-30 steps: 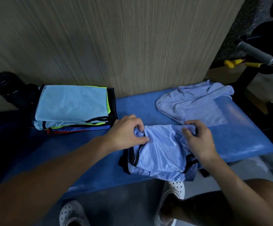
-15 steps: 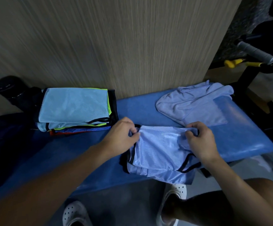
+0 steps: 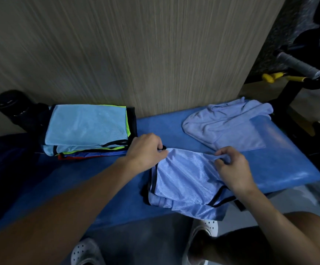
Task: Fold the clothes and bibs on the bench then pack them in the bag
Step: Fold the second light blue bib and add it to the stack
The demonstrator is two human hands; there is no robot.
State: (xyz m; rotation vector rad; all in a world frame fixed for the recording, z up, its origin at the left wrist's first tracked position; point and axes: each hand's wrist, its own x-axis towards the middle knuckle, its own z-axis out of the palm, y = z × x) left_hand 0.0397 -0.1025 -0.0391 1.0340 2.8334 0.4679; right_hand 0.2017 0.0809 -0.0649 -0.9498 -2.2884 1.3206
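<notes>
On glossy bench (image 3: 166, 129), rectangular black-trimmed mesh bib (image 3: 186, 178)

Gym — padded bench (image 3: 281, 159), grip-taped handle (image 3: 297, 66)

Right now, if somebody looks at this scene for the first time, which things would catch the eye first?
First, the centre: the left hand and the right hand each pinch the far edge of a pale blue bib lying on the blue bench. Next, the neat stack of folded bibs at the bench's far left, by the wall, and a crumpled lilac shirt at its far right.
</notes>
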